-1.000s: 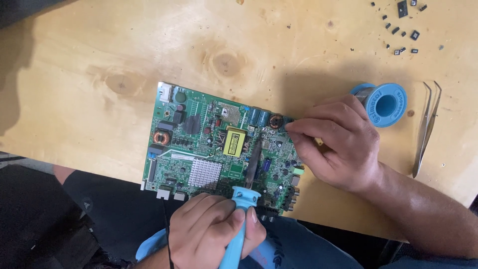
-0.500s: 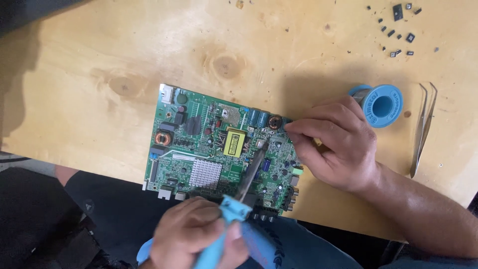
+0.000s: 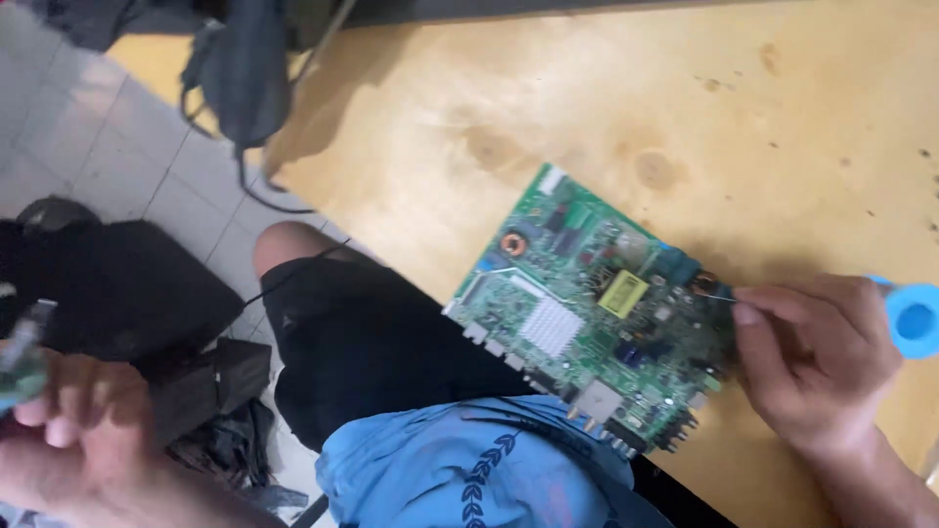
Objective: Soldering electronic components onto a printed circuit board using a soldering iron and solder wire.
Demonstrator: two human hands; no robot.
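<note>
**Right hand pinches fine wire at the circuit board, left hand off over the floor**

The green circuit board (image 3: 587, 313) lies flat on the wooden counter (image 3: 587, 117), turned at an angle, with its near edge overhanging the counter's edge just above the person's lap. On it sit a silver finned heat sink (image 3: 551, 326), a yellow block component (image 3: 623, 291) and a copper-wound coil (image 3: 514, 242).

The right hand (image 3: 817, 367) rests on the counter at the board's right end, thumb and forefinger pressed together. Its grip is closed on a thin wire (image 3: 722, 296), whose free end points left at the small round coil (image 3: 703, 284) near the board's right edge. Whether the wire tip actually touches the board is too fine to tell. Just behind that hand, at the right frame edge, lies a blue spool (image 3: 915, 318), partly cut off.

The left hand (image 3: 73, 440) is far from the board, low at the left of the frame over the tiled floor (image 3: 88, 127), and badly blurred. Its fingers are curled; something greenish and blue (image 3: 20, 362) shows at its upper edge, but what it is, and whether the grip truly closes on it, I cannot tell.

A dark bag (image 3: 108, 284) sits on the floor below that hand, and another dark bag with straps (image 3: 240, 78) hangs off the counter's far corner. The person's bare knee (image 3: 289, 249) and black shorts (image 3: 372, 342) fill the middle, with a blue shirt (image 3: 469, 460) at the bottom.
</note>
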